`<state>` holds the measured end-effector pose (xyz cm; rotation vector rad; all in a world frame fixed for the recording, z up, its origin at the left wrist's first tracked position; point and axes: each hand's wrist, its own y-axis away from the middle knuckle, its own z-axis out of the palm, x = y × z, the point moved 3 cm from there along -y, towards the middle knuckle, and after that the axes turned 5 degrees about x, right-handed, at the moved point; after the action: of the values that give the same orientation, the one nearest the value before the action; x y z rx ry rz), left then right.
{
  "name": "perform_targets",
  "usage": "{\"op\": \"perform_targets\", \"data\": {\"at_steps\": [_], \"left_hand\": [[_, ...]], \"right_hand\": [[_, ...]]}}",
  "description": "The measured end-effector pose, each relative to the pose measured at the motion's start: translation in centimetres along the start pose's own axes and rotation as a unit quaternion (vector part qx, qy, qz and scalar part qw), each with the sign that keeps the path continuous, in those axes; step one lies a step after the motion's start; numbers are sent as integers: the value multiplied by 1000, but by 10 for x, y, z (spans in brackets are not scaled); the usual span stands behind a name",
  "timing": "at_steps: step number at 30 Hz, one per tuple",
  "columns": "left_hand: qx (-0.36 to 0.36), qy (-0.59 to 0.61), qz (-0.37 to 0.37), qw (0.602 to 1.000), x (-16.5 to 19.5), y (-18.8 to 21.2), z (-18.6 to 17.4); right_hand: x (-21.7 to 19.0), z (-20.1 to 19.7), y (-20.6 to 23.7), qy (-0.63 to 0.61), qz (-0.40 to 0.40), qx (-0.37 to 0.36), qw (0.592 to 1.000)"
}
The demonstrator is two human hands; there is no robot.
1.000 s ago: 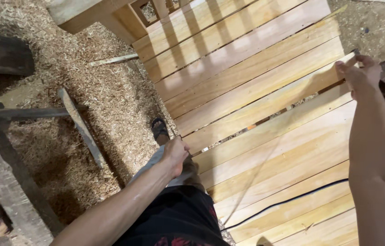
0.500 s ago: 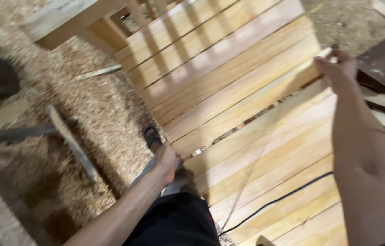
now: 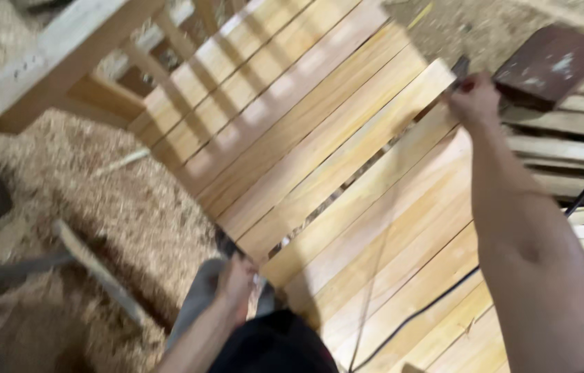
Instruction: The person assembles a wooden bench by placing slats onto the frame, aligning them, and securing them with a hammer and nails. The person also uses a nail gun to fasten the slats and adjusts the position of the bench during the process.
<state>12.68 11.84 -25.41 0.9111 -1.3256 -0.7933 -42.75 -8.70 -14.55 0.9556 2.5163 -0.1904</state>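
Sawdust [image 3: 64,186] covers the floor beside pale wooden slats [image 3: 347,173] laid side by side. Our right hand [image 3: 475,100] pinches the far end of one slat [image 3: 368,183]; our left hand [image 3: 236,280] curls at its near end — the grip there is too blurred to tell. Just beyond — a black cable [image 3: 437,304] crosses the boards.

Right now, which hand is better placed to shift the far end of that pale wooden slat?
Right, probably. The right hand already grips the far end of the pale wooden slat, while the left hand sits at its near end, close to the body beside the sawdust-covered floor.
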Motion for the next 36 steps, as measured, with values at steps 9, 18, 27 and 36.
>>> {"op": "perform_targets", "data": {"at_steps": [9,18,27,36], "left_hand": [[-117,13,-105,987,-52,11,27],[-3,40,-132,990,-52,26,54],[-10,96,-19,995,-20,36,69],[-9,72,22,997,11,65,68]], "right_hand": [[40,-10,19,-19,-71,-43,996],[38,-18,22,-148,1,-78,986],[27,-13,22,-105,-95,-77,987],[19,-14,26,-72,-138,-20,988]]}}
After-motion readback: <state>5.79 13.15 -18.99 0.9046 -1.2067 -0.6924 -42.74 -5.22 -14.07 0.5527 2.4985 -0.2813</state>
